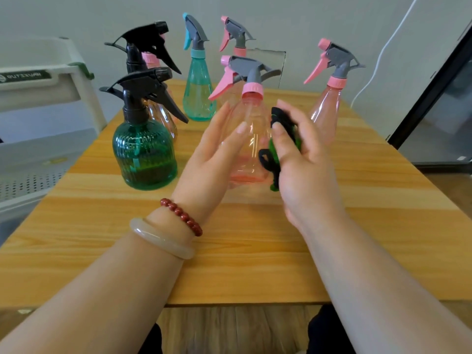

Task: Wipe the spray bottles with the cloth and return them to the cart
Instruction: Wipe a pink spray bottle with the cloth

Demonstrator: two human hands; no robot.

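White cart waits far left. Your left hand wraps the pink bottle, thumb in front, over the worktop middle; your right hand pinches the cloth against its right side. Grip firmly, turn the bottle, sweep neck to base.

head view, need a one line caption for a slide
Left hand holds a pink spray bottle while the right hand presses a green-and-black cloth to its side

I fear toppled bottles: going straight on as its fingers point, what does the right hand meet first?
Likely the pink bottle, through the cloth the right hand grips; the left hand holds it.
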